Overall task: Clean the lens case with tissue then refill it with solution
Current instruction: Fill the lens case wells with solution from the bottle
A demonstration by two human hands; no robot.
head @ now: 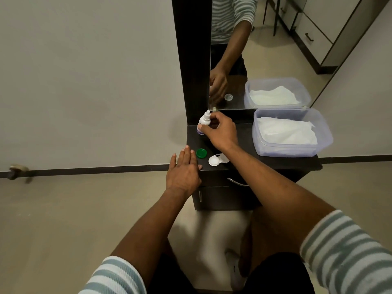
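On dresser top (pixel 273 161), right hand (pixel 222 132) grips solution bottle (pixel 204 122); left hand (pixel 183 170) flat.

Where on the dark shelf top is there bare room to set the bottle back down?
Bare patches: between the right hand and the plastic tub, and the front strip below the tub. Crowded: the front left corner, with the green cap, white lens case and left hand.
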